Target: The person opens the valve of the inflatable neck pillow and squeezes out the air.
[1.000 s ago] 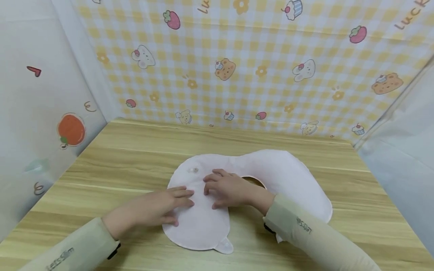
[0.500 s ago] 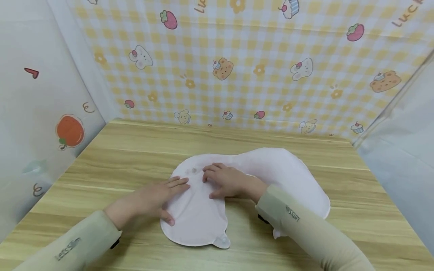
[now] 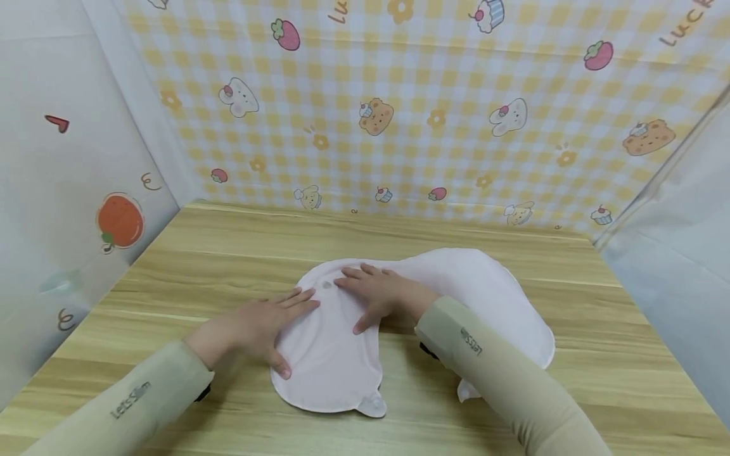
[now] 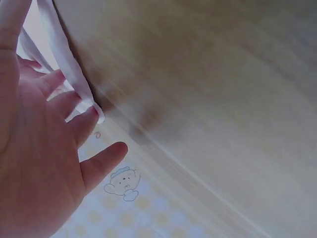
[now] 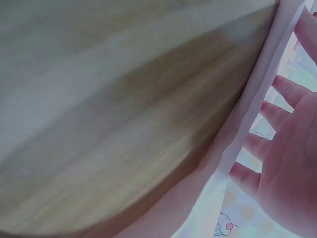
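Observation:
A pale pink U-shaped inflatable neck pillow (image 3: 336, 373) lies on the wooden table, its left arm flatter and creased, its right arm plumper. A small clear valve (image 3: 327, 285) shows near its upper left. My left hand (image 3: 256, 326) rests on the pillow's left edge, fingers spread straight and thumb lower down. On the inner side of the same arm, my right hand (image 3: 388, 294) presses with fingers extended, its fingertips just right of the valve. Both wrist views show the fingertips against the pillow's edge, with straight fingers.
The wooden table (image 3: 199, 266) reaches back to a yellow checked cloth wall (image 3: 410, 145) with cartoon prints. White sheeting (image 3: 57, 164) hangs along the left side and more along the right. Small tabs (image 3: 373, 404) stick out from the pillow's lower ends.
Both hands have slid up the pillow's left arm toward the valve. The right hand's fingers have straightened from a bent pose. Creases have appeared in the left arm.

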### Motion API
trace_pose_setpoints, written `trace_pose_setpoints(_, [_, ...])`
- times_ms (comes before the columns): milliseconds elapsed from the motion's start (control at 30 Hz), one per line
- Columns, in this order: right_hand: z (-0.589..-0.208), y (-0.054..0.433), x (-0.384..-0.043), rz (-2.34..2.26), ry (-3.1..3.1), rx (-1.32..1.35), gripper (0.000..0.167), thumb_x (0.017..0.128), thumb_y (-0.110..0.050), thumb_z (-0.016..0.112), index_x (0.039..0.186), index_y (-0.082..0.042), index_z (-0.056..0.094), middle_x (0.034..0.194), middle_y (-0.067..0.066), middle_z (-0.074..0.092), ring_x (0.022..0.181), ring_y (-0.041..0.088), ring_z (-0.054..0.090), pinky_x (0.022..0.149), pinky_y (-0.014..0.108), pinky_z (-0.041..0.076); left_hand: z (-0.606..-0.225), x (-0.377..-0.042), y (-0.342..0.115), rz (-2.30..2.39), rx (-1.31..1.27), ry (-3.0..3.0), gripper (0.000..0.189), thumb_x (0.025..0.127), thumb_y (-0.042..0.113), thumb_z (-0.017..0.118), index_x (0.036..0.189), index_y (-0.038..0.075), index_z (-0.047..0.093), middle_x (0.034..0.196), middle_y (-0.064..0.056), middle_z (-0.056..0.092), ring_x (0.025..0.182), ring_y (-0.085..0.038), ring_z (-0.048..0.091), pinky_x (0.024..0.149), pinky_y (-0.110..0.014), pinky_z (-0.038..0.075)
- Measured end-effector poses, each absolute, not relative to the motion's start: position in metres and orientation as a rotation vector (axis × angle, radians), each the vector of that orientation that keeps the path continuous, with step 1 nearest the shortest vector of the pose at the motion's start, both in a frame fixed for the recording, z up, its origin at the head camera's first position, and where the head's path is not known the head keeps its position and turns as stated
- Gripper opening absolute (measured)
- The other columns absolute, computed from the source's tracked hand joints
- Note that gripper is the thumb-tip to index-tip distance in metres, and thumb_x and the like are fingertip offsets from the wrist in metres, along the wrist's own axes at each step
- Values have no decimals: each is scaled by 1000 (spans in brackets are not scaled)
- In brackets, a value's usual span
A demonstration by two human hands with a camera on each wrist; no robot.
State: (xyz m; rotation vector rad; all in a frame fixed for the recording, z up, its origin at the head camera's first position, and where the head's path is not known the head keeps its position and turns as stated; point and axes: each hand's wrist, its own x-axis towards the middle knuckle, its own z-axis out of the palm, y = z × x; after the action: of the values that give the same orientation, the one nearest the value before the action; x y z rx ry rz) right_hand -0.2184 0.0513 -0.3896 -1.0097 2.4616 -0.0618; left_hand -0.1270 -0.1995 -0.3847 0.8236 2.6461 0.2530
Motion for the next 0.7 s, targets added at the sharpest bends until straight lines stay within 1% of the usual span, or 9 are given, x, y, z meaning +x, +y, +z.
trace_pose_setpoints(100, [-389, 49, -220, -51, 2440, -982, 105, 78, -56, 78, 160, -36, 15, 169, -8, 3, 157, 27, -1, 123, 60, 11, -385, -129, -200, 250, 807, 2644, 126, 59, 66, 83, 157, 11, 26, 166, -15, 16, 151, -44, 18, 104, -73, 35])
trace_pose_setpoints(200, [-389, 46, -223, -21, 2427, -955, 109, 77, -58, 78, 160, -39, 10, 169, -8, -3, 157, 26, -5, 123, 60, 10, -385, -130, -200, 254, 787, 2645, 128, 57, 68, 83, 157, 12, 26, 166, -20, 14, 150, -48, 16, 109, -73, 27])
trace_pose_setpoints(333, [-384, 41, -223, 33, 2423, -924, 114, 74, -62, 78, 159, -41, 5, 168, -8, -9, 156, 28, -8, 123, 61, 8, -384, -132, -197, 252, 748, 2639, 132, 53, 68, 84, 158, 14, 24, 165, -25, 10, 152, -46, 12, 114, -73, 16])
trace_pose_setpoints(467, [-379, 35, -222, 79, 2426, -910, 119, 72, -62, 80, 159, -41, 2, 169, -6, -10, 156, 32, -6, 123, 62, 7, -383, -134, -194, 265, 716, 2617, 136, 50, 67, 86, 158, 15, 21, 164, -29, 6, 153, -45, 5, 116, -72, 10])
trace_pose_setpoints(567, [-379, 35, -221, 84, 2424, -891, 118, 73, -62, 79, 159, -41, 1, 168, -6, -11, 156, 31, -7, 123, 61, 6, -381, -134, -191, 268, 711, 2616, 136, 49, 66, 86, 158, 16, 22, 163, -30, 5, 153, -46, 0, 117, -71, 5])
trace_pose_setpoints(700, [-382, 39, -221, 57, 2427, -884, 115, 74, -62, 78, 159, -41, 3, 168, -7, -11, 156, 28, -8, 123, 60, 7, -377, -133, -186, 246, 678, 2605, 135, 50, 60, 88, 158, 15, 22, 163, -30, 5, 152, -48, -3, 116, -72, 2])
